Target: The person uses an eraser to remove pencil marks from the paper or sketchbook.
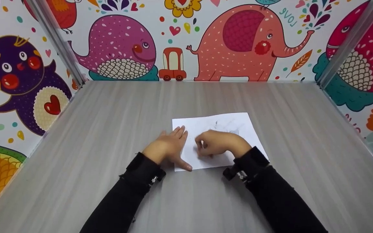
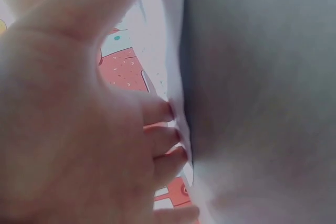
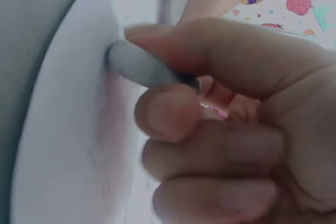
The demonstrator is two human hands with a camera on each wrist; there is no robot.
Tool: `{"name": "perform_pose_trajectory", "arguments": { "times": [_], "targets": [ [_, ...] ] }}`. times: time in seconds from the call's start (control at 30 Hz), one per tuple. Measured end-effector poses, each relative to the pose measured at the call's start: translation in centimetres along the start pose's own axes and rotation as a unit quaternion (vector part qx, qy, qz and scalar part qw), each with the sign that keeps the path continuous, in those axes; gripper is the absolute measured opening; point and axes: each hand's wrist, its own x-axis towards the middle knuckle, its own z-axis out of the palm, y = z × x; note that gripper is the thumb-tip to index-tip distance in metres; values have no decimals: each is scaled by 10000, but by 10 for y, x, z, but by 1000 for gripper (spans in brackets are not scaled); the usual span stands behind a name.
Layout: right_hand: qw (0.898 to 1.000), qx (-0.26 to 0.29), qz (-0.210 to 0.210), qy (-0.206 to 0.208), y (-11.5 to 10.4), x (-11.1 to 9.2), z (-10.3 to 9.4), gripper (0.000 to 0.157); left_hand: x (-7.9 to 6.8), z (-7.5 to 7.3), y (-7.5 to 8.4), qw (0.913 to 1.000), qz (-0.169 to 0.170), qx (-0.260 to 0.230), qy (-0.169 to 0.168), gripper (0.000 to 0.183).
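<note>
A white sheet of paper (image 1: 202, 124) lies on the table, with grey marks and smudges on its upper right part. My left hand (image 1: 169, 146) rests flat on its left edge, fingers straight and thumb spread towards the lower edge. Over the middle of the sheet is my right hand (image 1: 217, 142). Between thumb and index finger it pinches a small whitish eraser (image 3: 139, 65) with darkened ends, as the right wrist view shows. One end of the eraser meets the paper; the other fingers are curled in. In the head view the eraser is mostly hidden by the hand.
The grey wood-patterned table (image 1: 134, 106) extends around the sheet. Printed panels with cartoon animals (image 1: 238, 45) stand along the back and both sides, with metal posts (image 1: 58, 42) at the back corners. Black wrist straps (image 1: 142, 171) sit on both forearms.
</note>
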Motion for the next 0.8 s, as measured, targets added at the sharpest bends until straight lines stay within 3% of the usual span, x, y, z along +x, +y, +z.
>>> {"name": "perform_pose_trajectory", "arguments": {
  "times": [0.13, 0.3, 0.37, 0.57, 0.73, 0.8],
  "targets": [
    [9986, 210, -296, 374, 3, 5, 4, 11, -1, 1, -1, 10000, 12, -80, 49, 134],
    [9990, -202, 364, -149, -1, -4, -4, 22, -1, 1, -1, 9999, 44, -108, 88, 135],
    [9984, -331, 401, -243, -2, -5, -6, 22, 0, 2, -1, 9999, 71, -103, 117, 134],
    [9988, 45, -213, 440, 2, 4, 3, 11, -2, 1, 0, 9999, 55, -48, 133, 133],
    [9987, -147, 484, -75, -1, -7, -6, 20, -2, 0, 2, 9999, 69, -76, 132, 134],
    [9973, -354, 579, -268, -2, -10, -9, 20, -1, 0, 2, 9998, 88, -113, 116, 134]
  ]
}}
